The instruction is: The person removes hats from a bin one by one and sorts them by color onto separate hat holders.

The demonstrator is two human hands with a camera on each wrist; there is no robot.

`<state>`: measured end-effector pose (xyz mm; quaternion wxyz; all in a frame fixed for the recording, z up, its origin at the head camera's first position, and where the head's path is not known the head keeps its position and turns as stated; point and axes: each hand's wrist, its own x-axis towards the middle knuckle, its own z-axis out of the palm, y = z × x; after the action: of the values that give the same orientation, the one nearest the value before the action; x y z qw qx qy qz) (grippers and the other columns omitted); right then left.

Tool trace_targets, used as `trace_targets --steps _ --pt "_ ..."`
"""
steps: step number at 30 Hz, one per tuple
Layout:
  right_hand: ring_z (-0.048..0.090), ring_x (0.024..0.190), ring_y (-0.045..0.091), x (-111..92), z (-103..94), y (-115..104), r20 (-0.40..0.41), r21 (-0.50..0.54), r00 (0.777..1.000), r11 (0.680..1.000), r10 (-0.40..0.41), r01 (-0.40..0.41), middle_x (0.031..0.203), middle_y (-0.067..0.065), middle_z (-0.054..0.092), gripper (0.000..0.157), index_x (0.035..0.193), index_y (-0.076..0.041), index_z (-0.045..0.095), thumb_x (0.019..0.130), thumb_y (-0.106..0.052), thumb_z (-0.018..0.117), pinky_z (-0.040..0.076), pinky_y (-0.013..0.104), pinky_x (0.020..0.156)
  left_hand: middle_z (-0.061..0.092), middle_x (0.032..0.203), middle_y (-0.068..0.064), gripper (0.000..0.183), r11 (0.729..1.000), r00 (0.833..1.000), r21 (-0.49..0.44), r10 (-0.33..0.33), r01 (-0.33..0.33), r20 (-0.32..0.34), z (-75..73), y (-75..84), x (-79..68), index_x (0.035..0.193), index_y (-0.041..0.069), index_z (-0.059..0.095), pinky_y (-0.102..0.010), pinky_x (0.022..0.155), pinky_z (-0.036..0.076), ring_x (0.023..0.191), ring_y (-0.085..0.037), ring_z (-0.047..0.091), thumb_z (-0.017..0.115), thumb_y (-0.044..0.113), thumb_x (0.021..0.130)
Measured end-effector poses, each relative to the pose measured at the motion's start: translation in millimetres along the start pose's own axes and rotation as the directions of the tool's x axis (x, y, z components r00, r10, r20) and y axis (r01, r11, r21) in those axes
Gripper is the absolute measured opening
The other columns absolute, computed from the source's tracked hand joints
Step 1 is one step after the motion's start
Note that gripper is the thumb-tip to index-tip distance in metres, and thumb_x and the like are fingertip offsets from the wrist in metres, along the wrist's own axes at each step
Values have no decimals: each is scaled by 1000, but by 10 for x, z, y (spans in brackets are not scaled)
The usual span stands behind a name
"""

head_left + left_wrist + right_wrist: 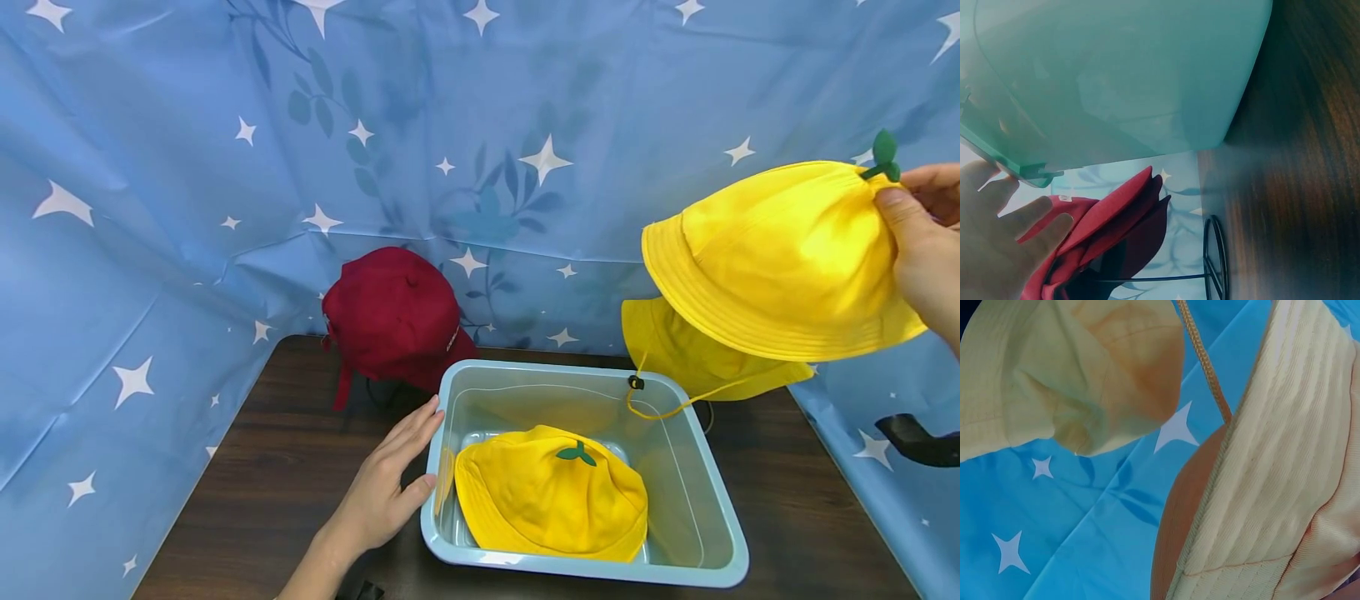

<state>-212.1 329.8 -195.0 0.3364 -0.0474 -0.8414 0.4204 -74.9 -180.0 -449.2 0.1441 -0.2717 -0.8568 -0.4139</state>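
My right hand (930,242) pinches a yellow bucket hat (780,258) by its crown, next to a green sprout on top. The hat hangs raised at the right, its yellow cord with a black toggle dangling over the bin's back corner. In the right wrist view its stitched brim (1272,450) fills the right side. My left hand (382,483) rests against the left wall of a light blue plastic bin (585,569), fingers extended along the rim. Another yellow hat (551,500) with a green sprout lies inside the bin.
Behind the raised hat is another yellow hat (675,342), partly hidden. Stacked red caps (397,317) sit at the back left, on a black wire stand (1213,262) seen in the left wrist view. A starry blue cloth (480,167) hangs behind the dark wooden table (247,500).
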Motion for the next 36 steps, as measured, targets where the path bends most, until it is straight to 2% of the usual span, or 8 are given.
trace_targets --steps 4,13,21,29,32,36 --pt "49 85 -11 77 -23 12 15 11 1000 1000 15 -15 99 -23 48 17 115 -41 56 108 -26 50 40 -2 71 35 169 -3 65 1000 1000 -2 -4 4 6 -10 7 2 160 11 44 -54 118 38 152 -26 37 59 17 97" --pt "53 80 -11 211 -36 28 41 78 999 996 35 -38 100 -22 52 15 115 -34 61 110 -24 51 43 -1 67 34 169 -3 65 1000 1000 -7 -12 12 8 -11 6 -4 160 12 44 -55 118 38 153 -25 36 59 17 98" --pt "49 80 -10 225 4 31 17 22 999 999 34 -34 97 -22 47 16 113 -41 56 109 -27 51 40 -2 67 34 169 -3 65 1000 1000 -5 -12 12 11 -7 5 -7 160 11 44 -54 118 37 153 -25 36 59 17 97" --pt "47 80 -8 187 92 75 -10 19 999 999 37 -37 95 -20 47 25 106 -43 55 109 -18 53 40 -1 63 34 169 -3 65 1000 1000 -12 -13 14 11 -7 1 -6 160 12 44 -52 119 37 153 -25 36 59 15 97" --pt "46 79 -8 165 102 89 -5 -27 999 998 52 -52 95 -22 45 27 106 -46 54 109 -19 52 39 -1 61 34 169 -3 65 1000 1000 -9 -13 13 11 -6 -5 -4 160 12 44 -52 119 37 153 -25 36 59 16 97" --pt "45 78 -10 138 121 148 2 -93 1000 995 29 -29 95 -25 43 29 108 -48 52 110 -20 52 38 -2 61 34 169 -2 65 1000 1000 -3 -12 12 9 -7 -8 -1 160 12 44 -53 118 38 153 -25 36 59 17 97"
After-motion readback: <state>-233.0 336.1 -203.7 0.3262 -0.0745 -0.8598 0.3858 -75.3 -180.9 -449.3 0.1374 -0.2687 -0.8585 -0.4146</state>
